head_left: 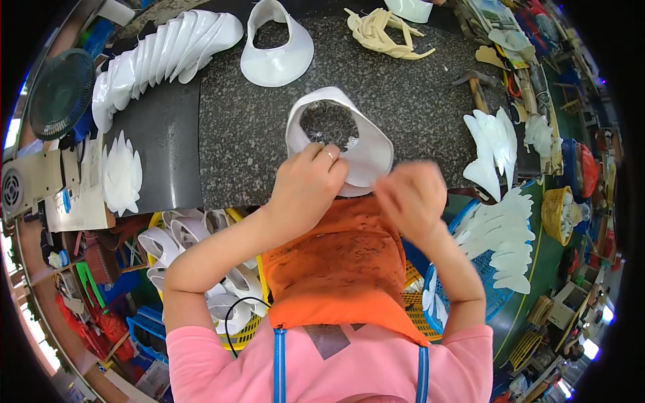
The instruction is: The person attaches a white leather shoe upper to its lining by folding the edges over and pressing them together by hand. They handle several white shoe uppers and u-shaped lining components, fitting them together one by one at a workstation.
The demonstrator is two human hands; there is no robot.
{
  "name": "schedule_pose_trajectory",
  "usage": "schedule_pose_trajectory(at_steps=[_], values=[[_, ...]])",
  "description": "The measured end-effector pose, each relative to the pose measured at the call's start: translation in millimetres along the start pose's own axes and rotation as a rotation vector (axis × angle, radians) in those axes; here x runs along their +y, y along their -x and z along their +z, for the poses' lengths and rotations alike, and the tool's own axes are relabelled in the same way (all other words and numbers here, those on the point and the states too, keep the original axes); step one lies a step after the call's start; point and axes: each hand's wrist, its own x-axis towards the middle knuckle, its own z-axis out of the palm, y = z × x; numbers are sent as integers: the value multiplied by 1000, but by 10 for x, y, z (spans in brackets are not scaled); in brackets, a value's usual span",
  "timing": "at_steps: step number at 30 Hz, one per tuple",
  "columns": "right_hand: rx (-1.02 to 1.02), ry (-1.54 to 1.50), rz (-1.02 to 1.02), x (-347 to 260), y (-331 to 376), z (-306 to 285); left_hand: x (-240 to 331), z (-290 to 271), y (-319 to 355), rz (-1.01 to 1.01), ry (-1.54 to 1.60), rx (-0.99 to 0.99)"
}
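A white shoe upper (371,149) lies at the near edge of the dark stone worktop, its oval opening facing up. My left hand (310,176) is closed on its near left edge, fingertips bent over the rim. My right hand (412,198) is beside its near right corner, slightly blurred, with the fingers curled in. Whatever those fingers may pinch is hidden. Farther back, a second white upper (279,66) stands on the stone.
A row of nested white uppers (164,57) fills the back left. Cream strips (383,33), a hammer (478,91) and white cut pieces (494,144) lie toward the right. A yellow basket (261,285) of uppers and a blue basket (496,305) flank my orange apron (329,255).
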Motion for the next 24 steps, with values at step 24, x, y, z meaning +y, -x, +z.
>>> schedule_pose_trajectory(at_steps=[24], values=[[-253, -439, 817, 102, -205, 110, 55, 283, 299, 86, -94, 284]])
